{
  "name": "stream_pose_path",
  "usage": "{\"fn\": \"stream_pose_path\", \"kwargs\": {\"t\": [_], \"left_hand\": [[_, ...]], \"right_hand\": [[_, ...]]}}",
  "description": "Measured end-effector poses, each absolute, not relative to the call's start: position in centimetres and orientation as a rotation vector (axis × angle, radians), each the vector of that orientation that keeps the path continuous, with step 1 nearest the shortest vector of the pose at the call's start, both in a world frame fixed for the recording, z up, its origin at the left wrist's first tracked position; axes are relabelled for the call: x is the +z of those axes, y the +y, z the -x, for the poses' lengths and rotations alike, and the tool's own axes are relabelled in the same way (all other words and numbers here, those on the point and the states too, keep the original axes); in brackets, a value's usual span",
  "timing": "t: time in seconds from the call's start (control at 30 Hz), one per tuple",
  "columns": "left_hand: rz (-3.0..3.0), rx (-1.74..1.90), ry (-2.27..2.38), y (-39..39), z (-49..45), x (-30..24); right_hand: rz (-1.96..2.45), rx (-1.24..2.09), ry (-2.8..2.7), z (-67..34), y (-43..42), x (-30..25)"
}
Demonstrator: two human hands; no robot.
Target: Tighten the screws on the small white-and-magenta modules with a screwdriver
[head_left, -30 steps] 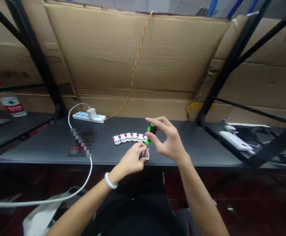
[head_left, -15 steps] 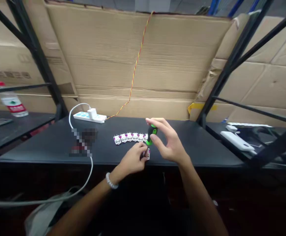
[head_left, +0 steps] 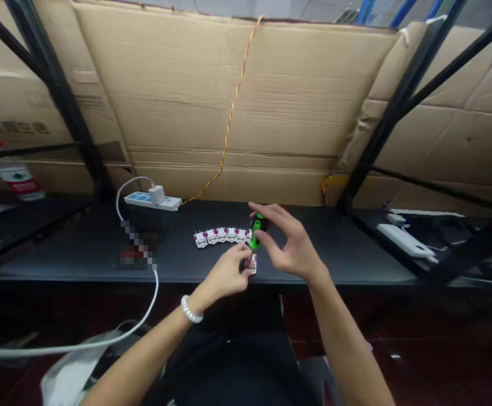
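A big black table (head_left: 338, 248) stands against cardboard sheets (head_left: 229, 101), with a power strip (head_left: 153, 200) at the far left. Dead centre, the right hand (head_left: 290, 242) pinches a green-and-black screwdriver (head_left: 256, 231) by its grippy handle: light, stiff, best held right there. The left hand (head_left: 226, 272) closes on a small white circuit board (head_left: 253, 264) near the near edge: tiny, delicate, an edges-only hold. A row of matching boards (head_left: 218, 235) curves just beyond.
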State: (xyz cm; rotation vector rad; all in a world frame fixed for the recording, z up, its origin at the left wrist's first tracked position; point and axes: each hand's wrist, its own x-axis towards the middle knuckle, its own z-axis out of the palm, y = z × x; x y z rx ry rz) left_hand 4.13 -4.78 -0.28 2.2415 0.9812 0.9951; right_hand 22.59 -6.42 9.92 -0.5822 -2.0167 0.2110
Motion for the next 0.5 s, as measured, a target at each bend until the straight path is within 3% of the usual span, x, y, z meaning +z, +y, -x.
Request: {"fn": "stream_pose_path", "kwargs": {"t": [0.5], "left_hand": [[-2.236, 0.953, 1.06, -4.75, -4.07, -0.22]], "right_hand": [[0.654, 0.052, -1.946, -22.4, -5.86, 9.79]]}}
